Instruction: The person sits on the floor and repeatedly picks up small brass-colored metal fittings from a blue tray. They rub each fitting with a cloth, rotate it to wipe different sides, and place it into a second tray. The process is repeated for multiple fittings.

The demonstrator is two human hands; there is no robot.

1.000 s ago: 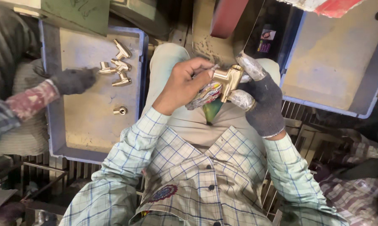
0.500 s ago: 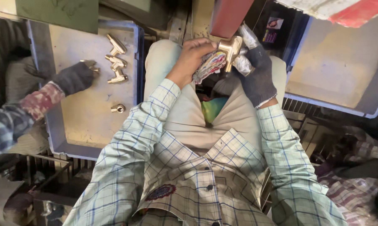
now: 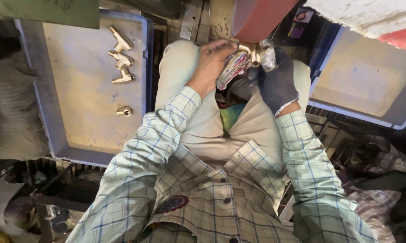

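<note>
Both my hands hold one brass fitting (image 3: 249,50) up against the lower edge of a red-brown wheel (image 3: 257,18) above my knees. My left hand (image 3: 212,60) is bare and grips the fitting through a striped rag (image 3: 231,69). My right hand (image 3: 275,78) wears a dark glove with wrapped fingertips and clamps the fitting from the right. Most of the fitting is hidden by fingers and the wheel.
A blue-rimmed tray (image 3: 54,148) at my left holds several brass fittings (image 3: 120,60) near its far end and a single small one (image 3: 124,110). A second blue tray (image 3: 360,114) lies at my right. Metal grating and clutter surround my seat.
My hands have lifted the fitting away from my lap and up to the wheel. The other person's gloved hand that reached over the left tray has withdrawn from view.
</note>
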